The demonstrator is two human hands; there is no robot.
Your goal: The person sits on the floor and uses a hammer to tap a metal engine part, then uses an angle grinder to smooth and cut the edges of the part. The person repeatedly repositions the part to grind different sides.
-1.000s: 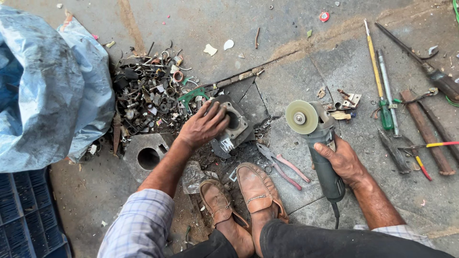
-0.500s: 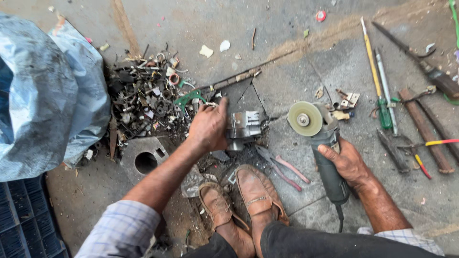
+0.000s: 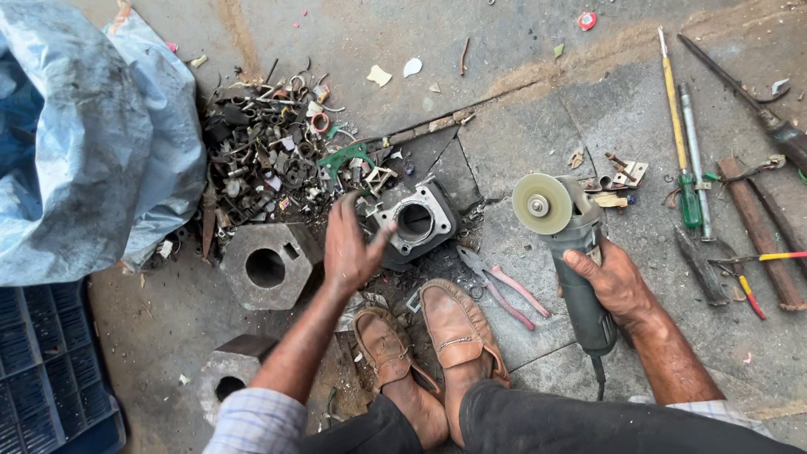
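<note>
- Centre of the frame: a grey metal engine cylinder block (image 3: 416, 223) lies on the stone floor (image 3: 521, 134) with its round bore facing up, now let go; half a second ago the left hand (image 3: 349, 248) gripped it and held it tilted.
- The left hand hovers just beside the block's left edge, fingers spread apart and clamped on nothing, slightly blurred.
- The right hand (image 3: 618, 282), lower right of centre, is wrapped tight round the body of an angle grinder (image 3: 572, 261), disc up and near the block, as it was 1 second ago.
- Judged from this, the block has been turned and set down where the grinder can reach it.
- Pink-handled pliers (image 3: 504, 286) lie between block and grinder, just above 2 tan shoes (image 3: 429, 336).
- Upper left: a scrap metal pile (image 3: 269, 160) beside a grey sack (image 3: 92, 151); a hexagonal block (image 3: 265, 265) sits below it.
- Right edge: screwdrivers (image 3: 683, 134) and other hand tools lie in a row.
</note>
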